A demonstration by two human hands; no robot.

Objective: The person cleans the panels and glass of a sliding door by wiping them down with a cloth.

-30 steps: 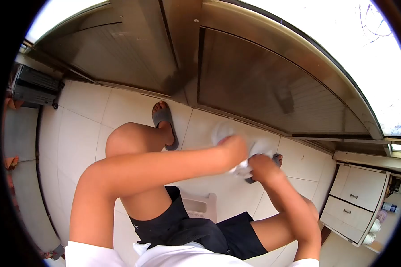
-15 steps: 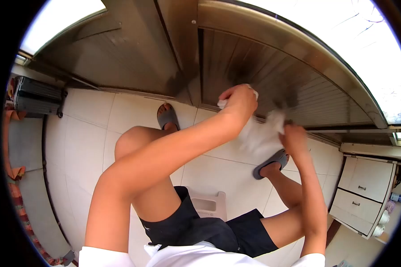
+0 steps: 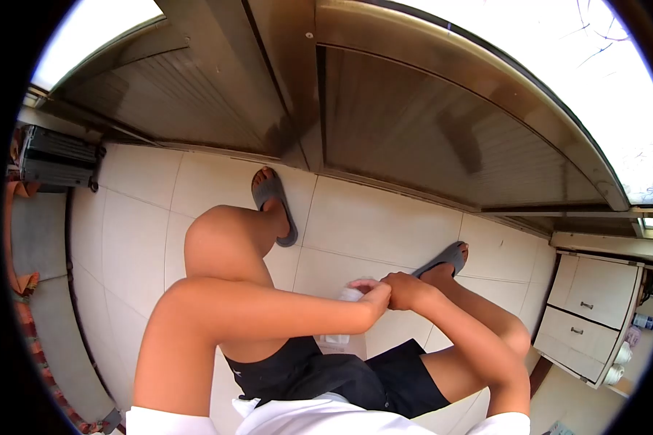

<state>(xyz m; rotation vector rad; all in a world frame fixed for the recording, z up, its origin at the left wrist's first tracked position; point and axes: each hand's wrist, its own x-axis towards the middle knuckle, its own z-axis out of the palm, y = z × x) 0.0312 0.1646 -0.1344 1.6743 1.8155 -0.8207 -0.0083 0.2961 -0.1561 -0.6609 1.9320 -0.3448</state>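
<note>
My left hand (image 3: 372, 296) is curled around a bunched white cloth (image 3: 350, 295), above the floor between my knees. Part of the cloth seems to hang down behind my left forearm. My right hand (image 3: 406, 291) is closed and presses against my left hand at the fingers. What lies between its fingers is hidden. In front of me stands a brown metal door with a ribbed lower panel (image 3: 442, 130). Both hands are apart from it. Dark smudges mark its surface.
A low pale stool (image 3: 352, 345) is partly visible beneath me. Grey slippers (image 3: 273, 206) are on my feet on the tiled floor (image 3: 374, 217). At right stands a white cabinet (image 3: 584, 312) beside shelves with spools. A black case (image 3: 59, 156) is at far left.
Both hands have drawn back from the door panel toward my lap and come together. The white cloth, spread and blurred between them before, is now bunched at my left hand.
</note>
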